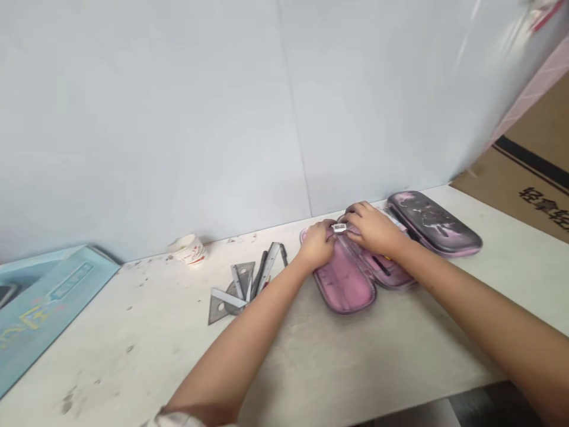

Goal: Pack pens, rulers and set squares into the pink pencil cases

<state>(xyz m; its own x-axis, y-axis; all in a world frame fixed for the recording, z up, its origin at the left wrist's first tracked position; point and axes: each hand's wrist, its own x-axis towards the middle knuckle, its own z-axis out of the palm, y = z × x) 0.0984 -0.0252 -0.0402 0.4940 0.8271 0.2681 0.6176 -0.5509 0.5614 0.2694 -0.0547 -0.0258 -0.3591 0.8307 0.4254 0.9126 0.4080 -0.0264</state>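
A pink-lined zip pencil case (344,284) lies spread open on the table. Over its far end, my left hand (317,243) and my right hand (371,226) meet, fingers curled in toward each other. Between their fingertips is a small white block with a grey middle (339,228); its exact kind is unclear. Both hands seem to grip it, one from each side. A dark, thin stick (381,265) lies in the case's right half, partly under my right forearm. Beside it rests a dark-and-pink hard case cover (433,222); whether it joins the open case is hidden.
Left of my left forearm lie clear set squares (242,281), a ruler (269,264) and dark pens (259,273). A paper cup (189,249) stands by the pale wall (178,118). A light-blue box (48,305) is far left, a cardboard box (528,154) at right.
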